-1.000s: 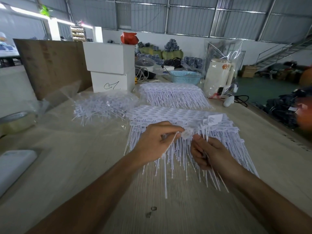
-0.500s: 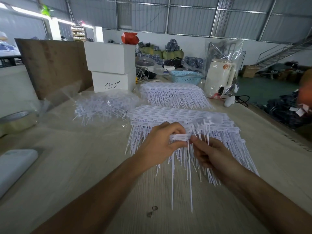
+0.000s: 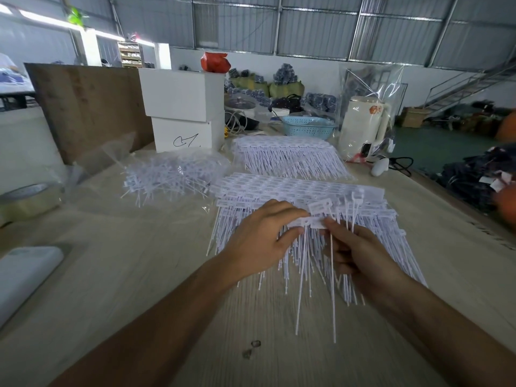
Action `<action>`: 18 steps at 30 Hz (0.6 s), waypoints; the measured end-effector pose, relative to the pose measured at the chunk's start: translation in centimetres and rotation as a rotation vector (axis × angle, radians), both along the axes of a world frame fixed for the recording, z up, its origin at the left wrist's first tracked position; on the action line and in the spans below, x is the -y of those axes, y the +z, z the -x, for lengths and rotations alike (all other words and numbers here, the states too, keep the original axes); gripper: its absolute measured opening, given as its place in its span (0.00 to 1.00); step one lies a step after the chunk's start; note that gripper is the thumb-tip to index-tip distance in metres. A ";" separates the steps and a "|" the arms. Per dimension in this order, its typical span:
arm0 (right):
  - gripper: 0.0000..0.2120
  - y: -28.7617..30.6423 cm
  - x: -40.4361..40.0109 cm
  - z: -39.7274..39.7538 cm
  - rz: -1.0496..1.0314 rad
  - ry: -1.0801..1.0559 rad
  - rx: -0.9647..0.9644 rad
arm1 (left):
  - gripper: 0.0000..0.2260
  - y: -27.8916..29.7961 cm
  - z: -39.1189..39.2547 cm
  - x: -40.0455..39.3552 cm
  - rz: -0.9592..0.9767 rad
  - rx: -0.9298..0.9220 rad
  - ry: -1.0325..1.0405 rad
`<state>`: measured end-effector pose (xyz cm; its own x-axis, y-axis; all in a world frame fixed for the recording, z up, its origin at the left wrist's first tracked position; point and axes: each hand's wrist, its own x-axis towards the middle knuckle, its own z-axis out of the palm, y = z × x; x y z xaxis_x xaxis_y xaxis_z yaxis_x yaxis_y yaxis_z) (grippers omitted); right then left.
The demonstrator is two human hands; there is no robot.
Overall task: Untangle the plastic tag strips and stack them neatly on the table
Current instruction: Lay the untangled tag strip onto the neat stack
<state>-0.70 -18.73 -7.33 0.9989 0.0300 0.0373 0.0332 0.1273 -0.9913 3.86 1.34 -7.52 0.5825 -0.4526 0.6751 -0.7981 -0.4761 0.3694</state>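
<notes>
A near stack of white plastic tag strips [image 3: 296,191] lies on the wooden table [image 3: 125,275], heads away from me, thin tails toward me. Above it my left hand [image 3: 259,238] and my right hand [image 3: 354,255] pinch the flat heads of a few white tag strips [image 3: 310,222] between thumb and fingers. Their long tails hang down in front of the stack. Some other tags stand up by my right hand. A second neat stack [image 3: 287,155] lies farther back. A tangled heap of tags [image 3: 170,174] sits in clear plastic at the left.
Two white boxes [image 3: 184,113] stand behind the tangled heap, with a brown board [image 3: 89,107] to their left. A tape roll [image 3: 25,199] and a white flat object [image 3: 25,272] lie at the left. A blue basket [image 3: 307,127] and a bagged kettle [image 3: 363,127] stand behind.
The few tags in my hands were pulled free of a loose bunch and now hang with straight tails. Both hands came together and rose slightly over the near stack.
</notes>
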 end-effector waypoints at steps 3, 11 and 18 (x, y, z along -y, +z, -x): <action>0.13 0.0 0.0 0.0 0.026 0.022 -0.006 | 0.14 0.0 0.0 -0.1 0.016 0.066 0.020; 0.14 -0.2 -0.3 0.2 0.137 -0.036 0.097 | 0.12 0.2 0.1 0.0 -0.012 0.185 0.024; 0.13 0.0 -0.1 0.5 0.146 -0.048 0.144 | 0.08 0.3 0.4 0.6 0.193 0.024 -0.031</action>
